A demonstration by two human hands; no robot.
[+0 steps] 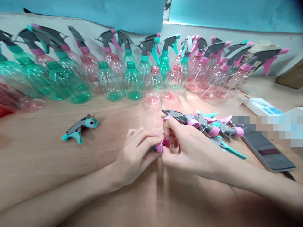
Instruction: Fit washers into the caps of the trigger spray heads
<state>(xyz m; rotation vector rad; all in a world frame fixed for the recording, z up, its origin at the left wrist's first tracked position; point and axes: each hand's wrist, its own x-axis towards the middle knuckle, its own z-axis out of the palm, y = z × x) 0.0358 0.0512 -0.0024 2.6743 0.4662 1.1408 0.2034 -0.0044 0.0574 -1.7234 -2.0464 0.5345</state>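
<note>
A trigger spray head with a pink collar [160, 147] is gripped by my left hand [133, 154], its grey body mostly covered by the fingers. My right hand [189, 146] is closed in a pinch at the collar's open end; what its fingertips hold, if anything, is hidden. Beside that hand lies a pile of spray heads [208, 126], grey with pink or teal parts. A single teal-and-grey spray head [80, 127] rests on the table to the left, apart from both hands.
Clear pink and green bottles [110, 83] stand in rows along the back, several topped with spray heads, others uncapped. A phone [267, 145] lies at the right, near a white power strip [262, 106]. A brown box [291, 72] sits at the far right of the wooden table [47, 170].
</note>
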